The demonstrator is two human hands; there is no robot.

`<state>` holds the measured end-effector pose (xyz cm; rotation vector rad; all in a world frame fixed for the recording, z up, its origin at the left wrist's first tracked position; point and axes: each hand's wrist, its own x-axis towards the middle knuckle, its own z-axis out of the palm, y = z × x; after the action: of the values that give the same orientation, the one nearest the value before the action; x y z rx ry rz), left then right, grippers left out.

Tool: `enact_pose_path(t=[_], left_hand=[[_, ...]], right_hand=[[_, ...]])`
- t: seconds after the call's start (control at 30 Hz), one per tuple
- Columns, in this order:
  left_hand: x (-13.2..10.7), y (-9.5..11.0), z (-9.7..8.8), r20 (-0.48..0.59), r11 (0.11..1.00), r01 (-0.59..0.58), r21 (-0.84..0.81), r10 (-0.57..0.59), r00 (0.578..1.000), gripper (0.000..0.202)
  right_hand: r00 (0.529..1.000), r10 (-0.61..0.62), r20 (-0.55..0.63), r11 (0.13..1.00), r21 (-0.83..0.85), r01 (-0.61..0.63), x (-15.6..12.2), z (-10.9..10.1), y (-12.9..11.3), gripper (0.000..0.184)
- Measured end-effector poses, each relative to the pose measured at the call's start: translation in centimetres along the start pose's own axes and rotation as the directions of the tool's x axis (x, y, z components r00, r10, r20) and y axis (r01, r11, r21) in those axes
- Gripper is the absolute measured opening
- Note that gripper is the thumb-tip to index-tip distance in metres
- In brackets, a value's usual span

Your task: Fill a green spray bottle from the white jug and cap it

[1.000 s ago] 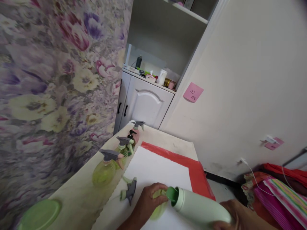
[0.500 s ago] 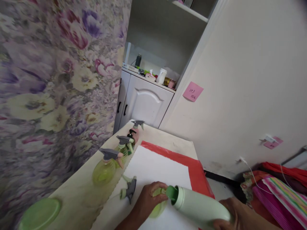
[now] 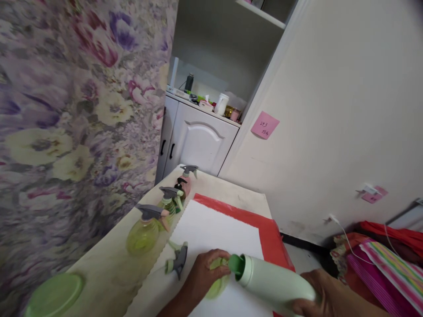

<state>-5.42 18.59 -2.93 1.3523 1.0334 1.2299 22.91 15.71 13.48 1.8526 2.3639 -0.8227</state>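
My left hand (image 3: 207, 274) is closed round the neck of a small yellow-green bottle (image 3: 216, 288) standing on white paper. In my right hand (image 3: 319, 293) is a pale green bottle (image 3: 276, 280), tipped almost level. Its dark green spout (image 3: 235, 264) points left, right at the mouth of the yellow-green bottle; whether they touch I cannot tell. The fingers of my left hand hide that mouth. Left of my left hand, a detached grey and green spray head (image 3: 178, 259) lies on the white paper (image 3: 218, 226).
Along the table's left side stand a yellow-green spray bottle (image 3: 142, 235) and several other bottles. A green round lid (image 3: 56, 295) is at the near left corner. Red sheeting (image 3: 271, 233) lies under the paper. Bright fabrics (image 3: 380, 264) are piled at right.
Both hands and the two bottles hold nearly the same pose. The whole view has shifted very slightly.
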Motion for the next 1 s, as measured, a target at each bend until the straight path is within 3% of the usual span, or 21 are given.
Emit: enact_pose_path(t=[0.23,0.47,1.0], left_hand=[[0.1,-0.5,0.1,0.006,1.000,-0.008,-0.004,0.008,1.000,0.020],[0.1,-0.3,0.1,-0.009,1.000,0.007,0.005,-0.007,1.000,0.022],[0.1,-0.1,0.1,-0.004,1.000,0.000,0.004,0.000,1.000,0.021]], right_hand=[[0.997,-0.022,0.073,1.000,-0.008,0.023,0.1,0.0,-0.4,0.034],[0.998,0.044,0.048,0.999,-0.016,-0.044,-0.1,-0.2,-1.0,0.030],[0.995,0.030,0.097,1.000,-0.004,-0.030,-0.3,-0.7,-2.3,0.033]])
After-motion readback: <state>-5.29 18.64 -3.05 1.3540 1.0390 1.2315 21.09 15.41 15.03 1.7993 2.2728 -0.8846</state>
